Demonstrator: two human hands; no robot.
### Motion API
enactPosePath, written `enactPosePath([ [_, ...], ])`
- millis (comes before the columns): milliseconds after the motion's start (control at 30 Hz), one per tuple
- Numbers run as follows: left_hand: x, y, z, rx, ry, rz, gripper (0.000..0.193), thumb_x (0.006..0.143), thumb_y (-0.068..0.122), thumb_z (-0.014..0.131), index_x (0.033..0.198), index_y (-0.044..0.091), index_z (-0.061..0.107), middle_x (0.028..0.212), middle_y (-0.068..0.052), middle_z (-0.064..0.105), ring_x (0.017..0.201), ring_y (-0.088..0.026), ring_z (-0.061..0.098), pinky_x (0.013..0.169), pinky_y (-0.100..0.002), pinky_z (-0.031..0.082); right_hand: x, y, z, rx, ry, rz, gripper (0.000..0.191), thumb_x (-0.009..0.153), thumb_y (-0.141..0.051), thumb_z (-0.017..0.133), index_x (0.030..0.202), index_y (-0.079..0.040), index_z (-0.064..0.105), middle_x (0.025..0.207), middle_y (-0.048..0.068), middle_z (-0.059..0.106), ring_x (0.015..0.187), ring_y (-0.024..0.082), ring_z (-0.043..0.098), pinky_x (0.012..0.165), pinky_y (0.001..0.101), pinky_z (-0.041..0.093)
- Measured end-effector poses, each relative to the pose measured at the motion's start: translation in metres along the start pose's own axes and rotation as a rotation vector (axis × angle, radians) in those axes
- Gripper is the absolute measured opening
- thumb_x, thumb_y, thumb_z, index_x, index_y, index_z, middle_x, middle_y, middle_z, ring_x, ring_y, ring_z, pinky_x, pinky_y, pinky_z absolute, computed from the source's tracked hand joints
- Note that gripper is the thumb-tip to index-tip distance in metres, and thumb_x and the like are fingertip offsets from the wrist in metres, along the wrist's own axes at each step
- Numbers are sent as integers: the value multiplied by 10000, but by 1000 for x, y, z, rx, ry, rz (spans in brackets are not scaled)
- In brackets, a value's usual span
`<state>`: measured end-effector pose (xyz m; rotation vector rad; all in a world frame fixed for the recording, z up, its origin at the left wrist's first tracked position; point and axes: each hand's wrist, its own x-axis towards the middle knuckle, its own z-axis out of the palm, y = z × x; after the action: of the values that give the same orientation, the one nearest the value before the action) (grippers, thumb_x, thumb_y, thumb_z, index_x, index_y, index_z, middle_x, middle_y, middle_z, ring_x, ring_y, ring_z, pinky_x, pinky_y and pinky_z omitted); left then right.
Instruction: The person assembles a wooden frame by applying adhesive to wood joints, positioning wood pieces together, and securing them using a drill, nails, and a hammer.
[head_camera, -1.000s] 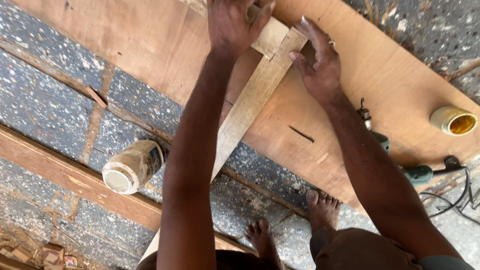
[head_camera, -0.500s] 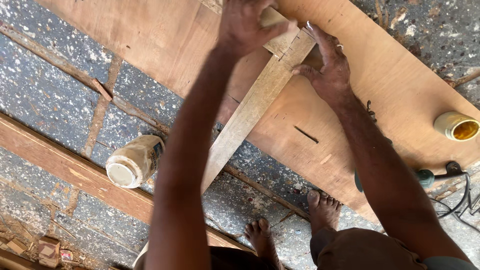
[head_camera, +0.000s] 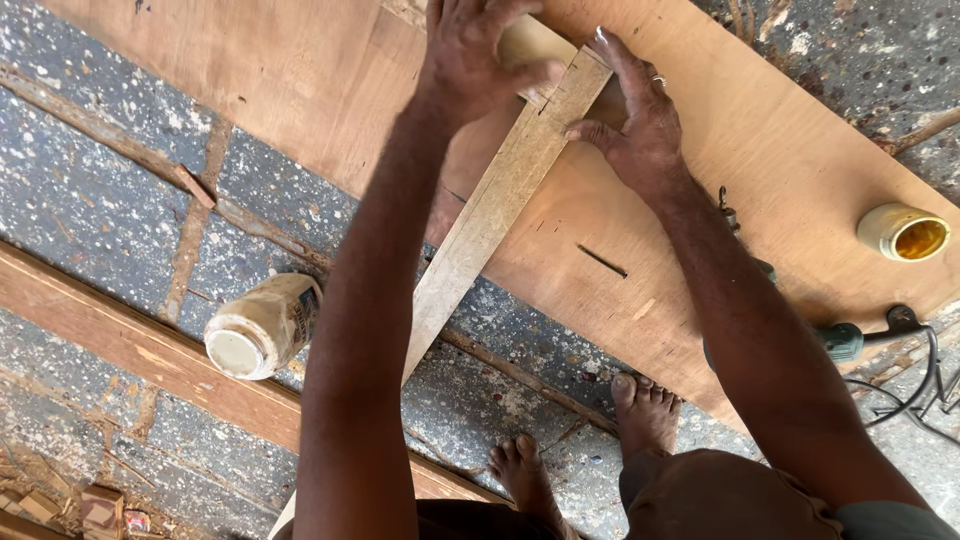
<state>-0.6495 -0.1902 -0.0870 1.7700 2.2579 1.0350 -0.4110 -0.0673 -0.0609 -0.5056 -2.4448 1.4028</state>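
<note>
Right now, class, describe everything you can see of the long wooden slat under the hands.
The slat is a long, flat strip of pale, worn wood with rough, speckled faces. It lies slantwise, its upper end on the plywood sheet, its lower end passing out of sight behind the left arm. The left hand presses its top end; the right hand steadies its edge.

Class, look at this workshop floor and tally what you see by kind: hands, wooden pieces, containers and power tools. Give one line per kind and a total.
Hands: 2, the left hand and right hand, both on the wooden strip
Wooden pieces: 3, the strip, the plywood sheet, the floor plank
Containers: 2, a jar, a yellow cup
Power tools: 1, a green drill
Total: 8
</note>
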Motion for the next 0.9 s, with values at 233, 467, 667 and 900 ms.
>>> enactPosePath([
  [233,-3,22,19,139,-68,-212,752,722,848,817,1152,236,738,1271,-163,611,1294,-362,490,1119,-621,269,-1,3,1,-18,-2,18,1050,868,-317,889,1678,-139,245,1629,138,530,1553,291,451,1302,460,399],
  [467,-1,41,-5,31,-118,-143,686,852,574,807,1395,220,578,1480,-132,522,1441,-324,418,1245,-570,244,-4,12,3,-9,2,12,1044,865,-408,845,1675,-144,243,1636,159,520,1557,302,451,1309,466,397],
  [667,-14,69,-11,167,-380,-38,1470,518,833,905,1585,42,272,1623,-254,206,1520,-423,168,1239,-632,102,-5,18,4,-35,-11,9,1057,879,-418,834,1686,-144,208,1660,159,488,1576,317,423,1320,483,374],
  [900,-16,69,5,173,-220,-62,1216,634,670,939,1542,98,366,1610,-190,278,1542,-369,211,1278,-624,154,2,-2,-5,-12,-52,93,1052,856,-254,898,1657,-115,230,1623,172,492,1534,316,421,1276,474,370],
])
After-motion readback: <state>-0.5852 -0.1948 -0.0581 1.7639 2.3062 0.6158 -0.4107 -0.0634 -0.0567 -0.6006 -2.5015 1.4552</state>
